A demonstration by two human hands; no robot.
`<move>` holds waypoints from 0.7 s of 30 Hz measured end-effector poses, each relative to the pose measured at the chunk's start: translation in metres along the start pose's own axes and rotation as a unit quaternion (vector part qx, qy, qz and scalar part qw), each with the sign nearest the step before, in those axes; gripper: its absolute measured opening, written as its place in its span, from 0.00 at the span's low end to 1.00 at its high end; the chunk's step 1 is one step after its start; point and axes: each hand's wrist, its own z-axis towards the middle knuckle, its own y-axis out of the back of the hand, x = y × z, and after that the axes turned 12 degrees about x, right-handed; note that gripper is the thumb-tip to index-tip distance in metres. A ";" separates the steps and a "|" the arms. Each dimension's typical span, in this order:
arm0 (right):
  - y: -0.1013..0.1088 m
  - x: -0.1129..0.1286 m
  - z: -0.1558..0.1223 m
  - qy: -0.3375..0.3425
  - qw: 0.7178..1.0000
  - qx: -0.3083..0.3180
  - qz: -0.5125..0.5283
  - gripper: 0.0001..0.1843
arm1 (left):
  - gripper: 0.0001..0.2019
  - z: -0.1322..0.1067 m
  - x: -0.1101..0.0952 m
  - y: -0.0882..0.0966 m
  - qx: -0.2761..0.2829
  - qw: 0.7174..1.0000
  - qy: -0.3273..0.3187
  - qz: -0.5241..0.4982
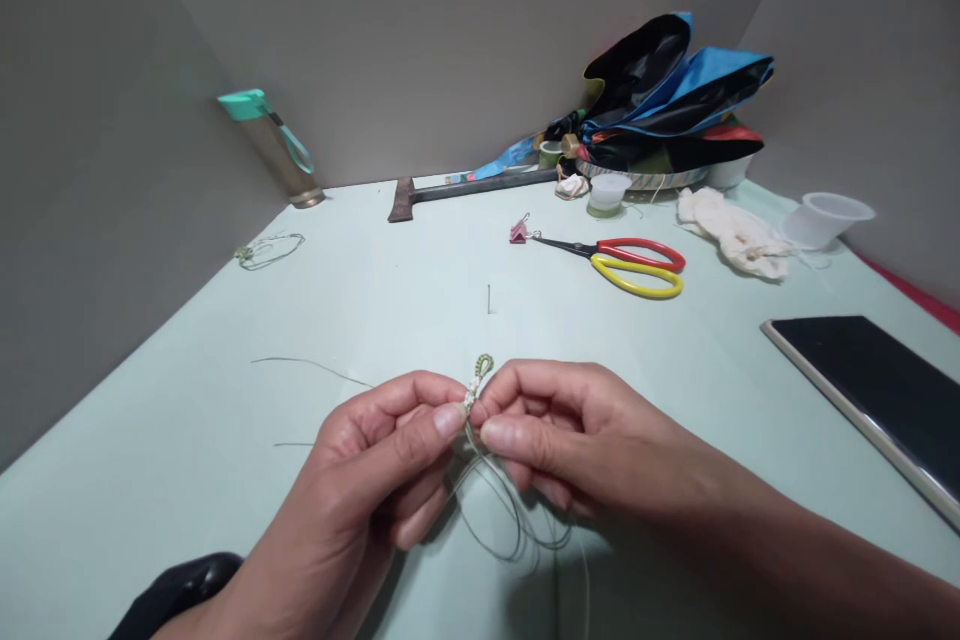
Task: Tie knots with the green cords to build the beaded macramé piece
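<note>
A small knotted cord piece, green and white with a braided loop at its top, stands upright between my hands. My left hand pinches its lower part between thumb and forefinger. Close beside it on the right, my right hand has thumb and forefinger together on a thin cord strand. Long loose cords hang in loops below my fingers. Other cord ends stretch out over the table to the left of my left hand.
Ahead stands a nail. Scissors and a pink binder clip lie beyond, before a hammer. A phone lies right; a coiled cord and bottle are left. Cups, cloth and a bag sit back right.
</note>
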 end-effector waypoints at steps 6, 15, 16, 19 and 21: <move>0.003 -0.004 0.002 0.028 0.999 -0.007 -0.043 0.15 | 0.15 0.001 0.001 0.004 0.013 1.000 -0.011 0.003; -0.005 -0.010 -0.003 0.039 0.984 -0.029 -0.172 0.12 | 0.16 -0.001 0.002 0.005 -0.002 1.000 -0.005 0.016; -0.006 -0.012 -0.002 0.063 0.975 -0.033 -0.212 0.12 | 0.16 -0.002 0.001 0.005 0.000 1.000 -0.003 0.013; -0.009 -0.021 0.000 0.112 0.950 -0.045 -0.287 0.14 | 0.17 -0.003 -0.001 0.004 0.002 1.000 0.009 0.007; -0.011 -0.025 0.003 0.104 0.947 -0.041 -0.302 0.14 | 0.18 -0.003 -0.001 0.003 0.004 1.000 0.014 0.000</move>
